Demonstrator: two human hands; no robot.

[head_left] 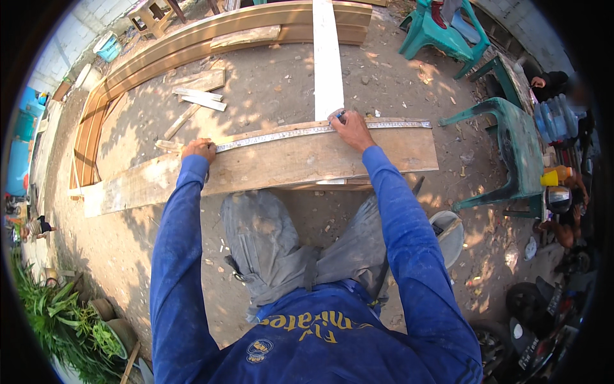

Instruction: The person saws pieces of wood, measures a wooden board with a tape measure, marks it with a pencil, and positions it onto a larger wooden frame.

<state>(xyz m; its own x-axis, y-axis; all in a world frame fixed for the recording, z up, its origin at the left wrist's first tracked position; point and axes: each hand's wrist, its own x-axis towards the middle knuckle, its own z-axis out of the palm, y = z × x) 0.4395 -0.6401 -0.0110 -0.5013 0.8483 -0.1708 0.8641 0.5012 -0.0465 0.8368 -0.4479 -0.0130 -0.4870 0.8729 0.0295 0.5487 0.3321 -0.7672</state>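
Pressing left hand (199, 149): we held the metal ruler (320, 130) flat on the plank (268, 168), fingers curled.
Right hand (352, 130): we gripped a pen (339, 116).

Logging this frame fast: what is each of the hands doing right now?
Left hand: closed, pressing the metal ruler onto the wooden plank.
Right hand: closed on a small dark marking tool at the ruler's edge.
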